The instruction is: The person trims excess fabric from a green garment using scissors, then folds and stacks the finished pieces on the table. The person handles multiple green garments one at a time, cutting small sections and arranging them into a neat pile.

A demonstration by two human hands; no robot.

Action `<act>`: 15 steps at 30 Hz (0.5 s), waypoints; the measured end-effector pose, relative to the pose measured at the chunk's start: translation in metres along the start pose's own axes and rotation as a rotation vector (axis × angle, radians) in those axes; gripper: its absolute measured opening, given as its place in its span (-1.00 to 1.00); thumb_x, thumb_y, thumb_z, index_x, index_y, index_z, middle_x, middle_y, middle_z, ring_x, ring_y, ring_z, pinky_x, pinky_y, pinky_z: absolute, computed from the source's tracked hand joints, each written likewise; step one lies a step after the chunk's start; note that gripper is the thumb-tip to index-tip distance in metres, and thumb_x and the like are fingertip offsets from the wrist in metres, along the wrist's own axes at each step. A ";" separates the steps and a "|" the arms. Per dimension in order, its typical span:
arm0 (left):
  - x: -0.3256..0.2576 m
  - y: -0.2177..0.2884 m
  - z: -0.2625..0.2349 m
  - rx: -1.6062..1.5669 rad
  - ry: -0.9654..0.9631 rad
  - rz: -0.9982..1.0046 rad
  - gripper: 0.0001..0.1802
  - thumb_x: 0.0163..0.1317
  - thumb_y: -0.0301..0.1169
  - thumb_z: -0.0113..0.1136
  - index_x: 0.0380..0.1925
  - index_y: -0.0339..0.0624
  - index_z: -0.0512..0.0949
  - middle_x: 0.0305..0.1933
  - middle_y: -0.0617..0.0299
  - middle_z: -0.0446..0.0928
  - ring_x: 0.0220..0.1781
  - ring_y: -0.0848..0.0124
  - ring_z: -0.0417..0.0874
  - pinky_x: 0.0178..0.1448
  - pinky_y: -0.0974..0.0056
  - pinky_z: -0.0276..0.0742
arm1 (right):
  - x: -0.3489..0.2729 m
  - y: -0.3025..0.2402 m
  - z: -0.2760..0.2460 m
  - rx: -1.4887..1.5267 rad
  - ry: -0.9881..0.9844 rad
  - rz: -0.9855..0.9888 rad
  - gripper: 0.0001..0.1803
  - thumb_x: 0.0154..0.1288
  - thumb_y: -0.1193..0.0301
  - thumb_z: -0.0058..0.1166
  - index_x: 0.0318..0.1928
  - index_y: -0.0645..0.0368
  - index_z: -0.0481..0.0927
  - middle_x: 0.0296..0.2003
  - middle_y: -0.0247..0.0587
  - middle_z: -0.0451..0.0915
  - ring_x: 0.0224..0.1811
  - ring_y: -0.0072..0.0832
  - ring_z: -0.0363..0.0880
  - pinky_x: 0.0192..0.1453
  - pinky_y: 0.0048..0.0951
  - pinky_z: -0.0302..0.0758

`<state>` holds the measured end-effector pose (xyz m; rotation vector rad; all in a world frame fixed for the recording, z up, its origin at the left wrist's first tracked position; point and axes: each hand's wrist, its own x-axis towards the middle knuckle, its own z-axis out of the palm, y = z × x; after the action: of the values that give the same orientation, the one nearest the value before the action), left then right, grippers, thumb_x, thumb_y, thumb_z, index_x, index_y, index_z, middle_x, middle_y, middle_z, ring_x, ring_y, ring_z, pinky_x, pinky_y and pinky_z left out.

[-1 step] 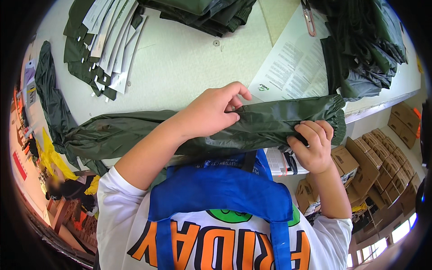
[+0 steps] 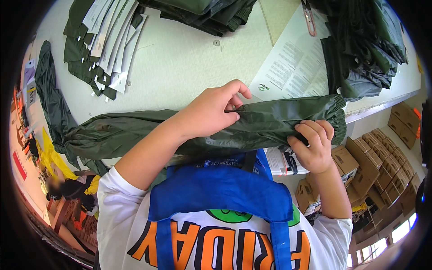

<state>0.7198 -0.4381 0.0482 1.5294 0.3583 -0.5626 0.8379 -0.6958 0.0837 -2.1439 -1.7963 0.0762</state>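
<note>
A dark green, shiny rain garment [image 2: 121,130] lies lengthwise along the table's near edge. Its gathered elastic end [image 2: 338,118] is at the right. My left hand [image 2: 213,110] is closed at the middle of the upper edge, thumb and curled fingers at the fabric; some fingertips are hidden. Close to the elastic end, my right hand [image 2: 312,144] grips the lower edge, fingers bent on top and the thumb side by the front. At the far left, a narrow green length [image 2: 51,99] stretches away along the table, meeting the garment's left end.
Folded green pieces with white paper tags [image 2: 112,40] fan out at the back left. Behind are a dark folded stack [image 2: 211,13], a printed sheet [image 2: 292,63], small snips [image 2: 308,18] and a garment heap [image 2: 369,54]. Cardboard boxes [image 2: 382,153] stand at right; another person [image 2: 67,189] is at left.
</note>
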 end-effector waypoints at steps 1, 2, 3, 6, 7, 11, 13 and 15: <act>-0.001 -0.001 0.000 -0.029 0.025 0.023 -0.52 0.01 -0.71 0.14 -0.02 -0.14 0.39 -0.26 0.29 0.46 -0.23 0.53 0.46 -0.09 0.38 0.44 | 0.000 0.000 0.000 0.001 -0.003 0.001 -0.85 -0.19 0.41 0.17 -0.47 -0.02 0.57 -0.20 -0.30 0.50 -0.12 -0.37 0.52 0.05 -0.24 0.36; -0.001 -0.001 0.001 -0.037 0.043 0.032 -0.53 0.01 -0.72 0.14 -0.04 -0.14 0.40 -0.26 0.30 0.45 -0.23 0.54 0.46 -0.10 0.39 0.44 | 0.000 0.000 0.000 0.001 -0.005 0.000 -0.85 -0.18 0.40 0.18 -0.47 -0.01 0.57 -0.20 -0.29 0.50 -0.12 -0.36 0.52 0.05 -0.23 0.36; -0.002 -0.001 0.001 -0.045 0.061 0.041 -0.54 0.00 -0.73 0.13 -0.05 -0.14 0.40 -0.26 0.31 0.45 -0.24 0.55 0.46 -0.11 0.39 0.44 | 0.000 0.000 -0.001 0.000 -0.007 -0.001 -0.86 -0.16 0.40 0.20 -0.47 -0.01 0.57 -0.20 -0.29 0.50 -0.12 -0.35 0.52 0.05 -0.23 0.36; -0.003 -0.001 0.003 -0.017 0.102 0.088 -0.54 -0.02 -0.75 0.11 -0.07 -0.15 0.42 -0.25 0.31 0.46 -0.26 0.57 0.44 -0.14 0.41 0.42 | 0.019 -0.002 -0.018 0.145 -0.185 0.077 -0.78 -0.13 0.35 0.26 -0.39 0.04 0.57 -0.20 -0.27 0.51 -0.13 -0.30 0.52 0.04 -0.21 0.35; -0.004 -0.001 0.003 0.002 0.114 0.107 -0.54 -0.03 -0.75 0.10 -0.08 -0.15 0.42 -0.25 0.31 0.46 -0.27 0.57 0.44 -0.15 0.42 0.42 | 0.024 -0.003 -0.018 0.200 -0.142 0.116 -0.75 -0.13 0.34 0.28 -0.36 0.06 0.57 -0.20 -0.26 0.51 -0.14 -0.28 0.51 0.03 -0.21 0.35; -0.003 -0.002 0.008 0.071 0.202 0.193 -0.53 -0.05 -0.78 0.06 -0.09 -0.17 0.43 -0.25 0.27 0.48 -0.31 0.57 0.41 -0.20 0.45 0.39 | 0.065 -0.014 0.001 0.302 -0.012 0.314 -0.71 -0.03 0.40 0.30 -0.25 0.16 0.57 -0.26 -0.22 0.52 -0.23 -0.24 0.49 -0.12 -0.29 0.34; -0.004 -0.001 0.008 0.076 0.224 0.200 -0.54 -0.06 -0.79 0.03 -0.10 -0.17 0.43 -0.25 0.25 0.49 -0.32 0.56 0.41 -0.22 0.46 0.37 | 0.076 -0.017 0.019 0.292 -0.067 0.353 -0.78 0.01 0.42 0.27 -0.28 0.16 0.60 -0.29 -0.27 0.53 -0.21 -0.27 0.50 -0.13 -0.29 0.35; -0.005 0.000 0.009 0.068 0.237 0.195 -0.55 -0.05 -0.80 0.01 -0.11 -0.18 0.43 -0.25 0.24 0.50 -0.30 0.53 0.45 -0.20 0.44 0.41 | 0.082 -0.018 0.031 0.345 -0.067 0.418 -0.85 0.00 0.45 0.26 -0.37 0.17 0.62 -0.40 -0.25 0.54 -0.28 -0.27 0.52 -0.17 -0.27 0.38</act>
<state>0.7149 -0.4461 0.0508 1.6799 0.3693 -0.2429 0.8288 -0.6069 0.0739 -2.2336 -1.2264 0.5235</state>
